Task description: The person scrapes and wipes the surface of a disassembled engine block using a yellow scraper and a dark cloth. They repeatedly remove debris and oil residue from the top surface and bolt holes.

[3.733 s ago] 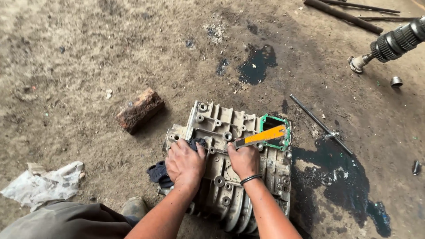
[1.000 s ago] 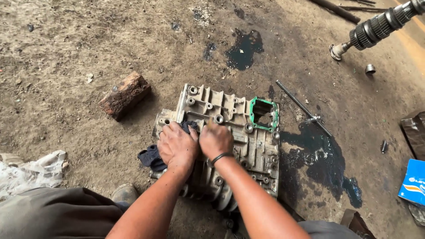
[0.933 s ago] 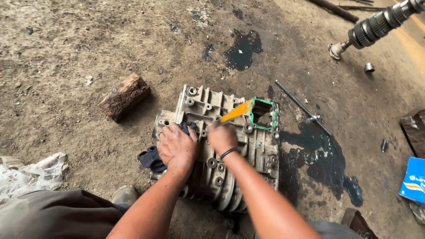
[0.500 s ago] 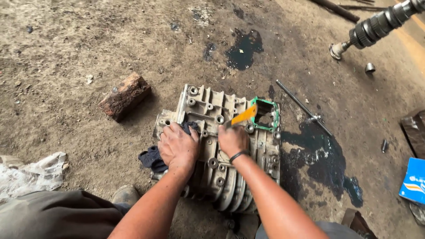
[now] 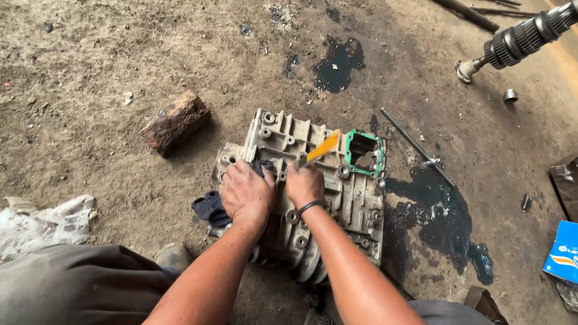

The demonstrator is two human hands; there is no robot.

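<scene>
Right hand (image 5: 304, 183) grips orange-handled tool (image 5: 322, 147).

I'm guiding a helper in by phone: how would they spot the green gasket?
Find the grey metal casing lying on the dirt floor beside the dark oil puddle. At its far right corner, past the right hand, sits the gasket: a thin green frame around a square opening, the casing's only green part.

Dirt floor (image 5: 90, 72); metal housing (image 5: 355, 198) under the grip; wood block (image 5: 176, 121) off left; oil puddle (image 5: 439, 216) right.
</scene>
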